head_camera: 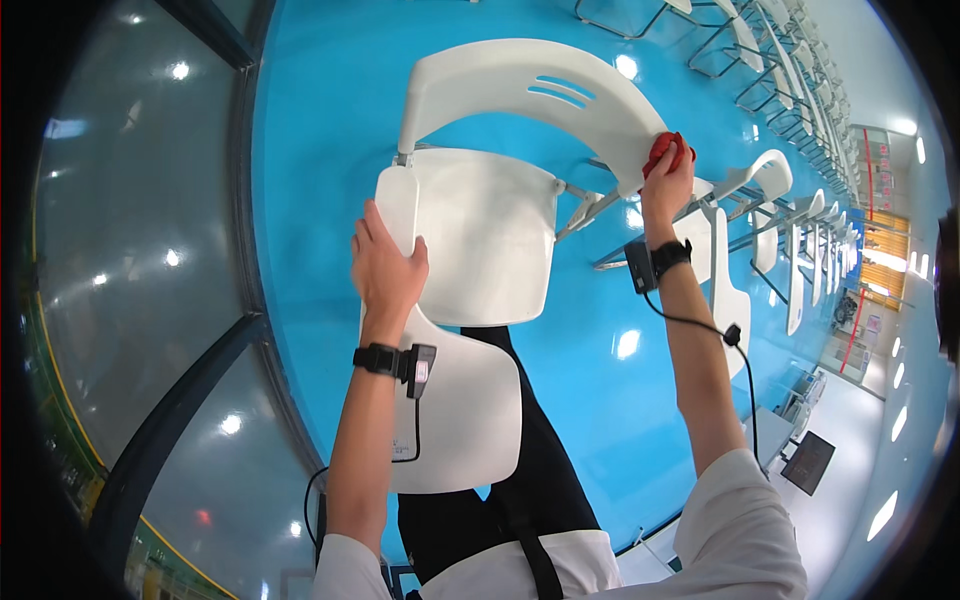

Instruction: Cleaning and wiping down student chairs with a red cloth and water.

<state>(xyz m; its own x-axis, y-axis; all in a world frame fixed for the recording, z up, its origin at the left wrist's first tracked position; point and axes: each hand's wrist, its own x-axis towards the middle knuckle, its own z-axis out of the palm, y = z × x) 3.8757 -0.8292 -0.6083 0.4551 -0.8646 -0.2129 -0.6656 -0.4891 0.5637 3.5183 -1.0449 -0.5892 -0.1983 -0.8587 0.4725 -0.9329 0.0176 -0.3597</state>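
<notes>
In front of me stands a white plastic tablet-arm chair, its curved backrest (487, 79) on the far side and its seat (484, 232) nearer to me. My left hand (386, 259) grips the narrow armrest (397, 199), thumb along one edge and fingers along the other. From that armrest the wide writing tablet (465, 412) reaches back over my legs. A crumpled red cloth (661, 154) is bunched in my right hand (666, 184), pressed against the right end of the backrest. My palm hides part of the cloth.
A glass partition with a dark frame (251, 202) runs close along the left. More white tablet-arm chairs (765, 172) form rows to the right and far right. The blue floor (585, 390) is glossy. A dark monitor (808, 463) stands at the lower right. Cables hang from both wrist devices.
</notes>
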